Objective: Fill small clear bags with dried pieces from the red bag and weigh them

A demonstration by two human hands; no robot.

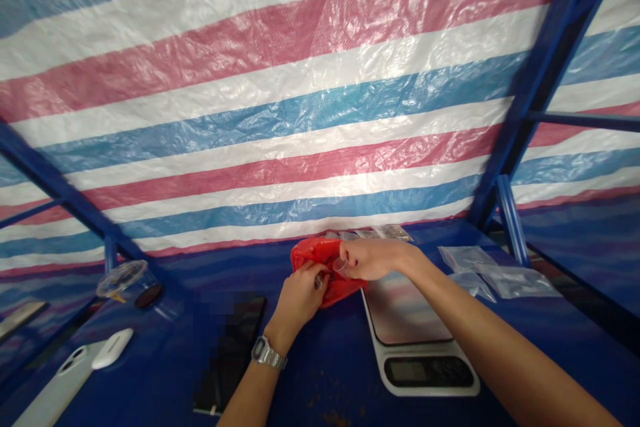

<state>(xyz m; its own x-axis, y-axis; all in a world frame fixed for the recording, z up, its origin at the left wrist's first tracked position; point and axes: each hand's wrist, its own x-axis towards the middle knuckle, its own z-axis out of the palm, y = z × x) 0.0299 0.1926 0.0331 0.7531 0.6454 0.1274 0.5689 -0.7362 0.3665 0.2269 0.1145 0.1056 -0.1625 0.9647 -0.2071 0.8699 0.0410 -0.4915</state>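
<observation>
A red plastic bag [310,250] is between my hands, its mouth facing me. My left hand [300,293], with a metal watch on the wrist, is closed on the bag's near left edge. My right hand [370,259] reaches in from the right and pinches a small clear plastic cup [341,267] at the bag's opening. Whatever lies inside the bag is mostly hidden by my fingers. Just right of the bag, partly under my right forearm, sits a white kitchen scale [407,313] with a shiny weighing plate and a dark display.
Clear plastic bags [515,280] lie at the right, more flat packets [393,232] behind the scale. On the left are a dark tablet-like slab [235,347], a pale phone [60,380], a white earbud case [113,348] and a clear tub [125,280]. Striped sheeting [300,113] hangs behind.
</observation>
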